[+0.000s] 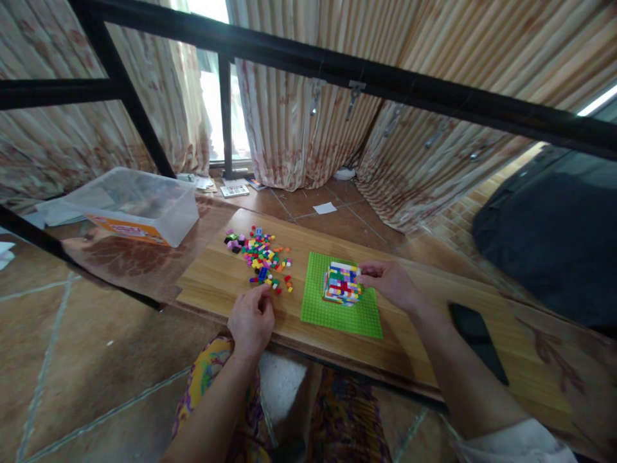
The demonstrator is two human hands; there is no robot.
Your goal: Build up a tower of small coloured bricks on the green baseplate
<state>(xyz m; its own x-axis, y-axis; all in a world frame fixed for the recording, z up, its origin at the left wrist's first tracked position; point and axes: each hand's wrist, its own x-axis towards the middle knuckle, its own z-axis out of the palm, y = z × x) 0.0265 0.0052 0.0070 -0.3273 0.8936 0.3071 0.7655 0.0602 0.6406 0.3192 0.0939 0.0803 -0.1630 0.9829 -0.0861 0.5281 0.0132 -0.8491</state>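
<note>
A block built of many-coloured toy bricks (341, 284) stands on a green studded baseplate (318, 315) on the wooden board. At the block's right edge, my right hand (390, 283) is closed in a pinch, thumb and forefinger against the upper corner. What lies between those fingertips is too small to make out. My left hand (251, 318) rests by the board's front edge with its fingers curled, just below a spread of loose toy bricks (263, 254). Whether a brick is inside those curled fingers is hidden.
A black phone (478, 341) lies right of my right forearm. To the left stands a clear plastic box (139, 199) with an orange label. A black metal rail (308, 54) crosses above the board, with patterned curtains (308, 128) behind. A dark bag-like shape (549, 225) sits far right.
</note>
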